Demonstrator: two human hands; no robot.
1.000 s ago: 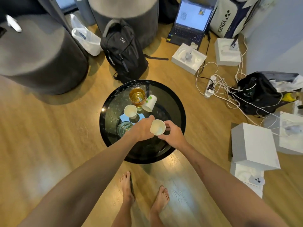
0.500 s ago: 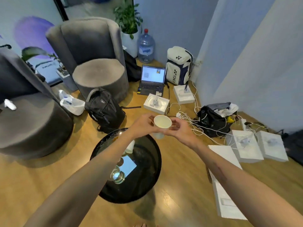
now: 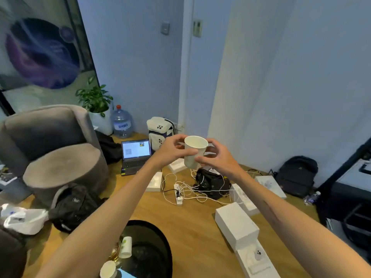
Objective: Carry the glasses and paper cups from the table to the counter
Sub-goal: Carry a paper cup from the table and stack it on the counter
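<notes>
Cup (image 3: 194, 152): upright, raised in the air between both hands, above the floor.
Left hand (image 3: 170, 151): fingers curled round cup's left side.
Right hand (image 3: 217, 158): fingers curled round cup's right side.
Table (image 3: 158, 243): below, two cups on it.

Paper cup (image 3: 194, 152) held up between left hand (image 3: 170, 152) and right hand (image 3: 217, 158), round table (image 3: 152, 249) below left arm carrying two cups (image 3: 125, 247), laptop (image 3: 136, 155) on floor behind, boxes (image 3: 236, 225) right of table.

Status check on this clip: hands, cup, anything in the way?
Left hand and right hand both grip one paper cup, upright, held up off the table. Two paper cups remain on the table. Nothing blocking in view.
</notes>
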